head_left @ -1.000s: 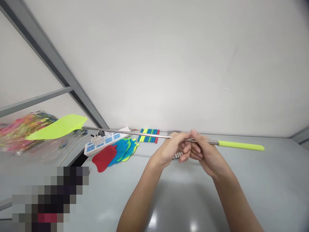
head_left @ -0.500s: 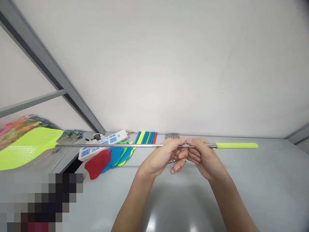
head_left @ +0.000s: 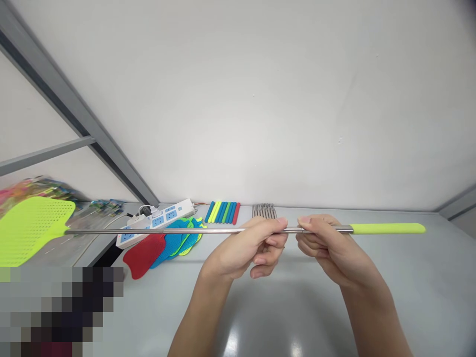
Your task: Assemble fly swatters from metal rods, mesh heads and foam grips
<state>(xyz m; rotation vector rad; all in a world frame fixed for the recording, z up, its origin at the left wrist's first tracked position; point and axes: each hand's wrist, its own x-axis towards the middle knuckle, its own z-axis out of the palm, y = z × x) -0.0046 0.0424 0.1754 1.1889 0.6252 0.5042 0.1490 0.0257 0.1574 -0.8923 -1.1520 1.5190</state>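
A fly swatter (head_left: pixel 203 230) with a telescopic metal rod lies level across the view, held above the table in both hands. Its lime-yellow perforated head (head_left: pixel 35 225) reaches past the left edge, and its lime-yellow handle (head_left: pixel 388 228) points right. My left hand (head_left: pixel 256 245) pinches the rod near the middle between thumb and fingers. Closer to the handle, my right hand (head_left: pixel 327 240) grips the rod, thumb on top. A short stretch of bare rod shows between the two thumbs.
On the grey table (head_left: pixel 409 287) lie fanned swatter heads (head_left: pixel 145 255) in red, blue, green and yellow. Behind them sits a white power strip (head_left: pixel 163 218). Coloured handles (head_left: pixel 223 212) and metal rods (head_left: pixel 264 211) lie in rows by the wall. Plastic-bagged items (head_left: pixel 48 191) are at left.
My hands have moved apart, the right one sliding rightward with the handle. The rod now spans a longer stretch, with its head further left and its handle further right.
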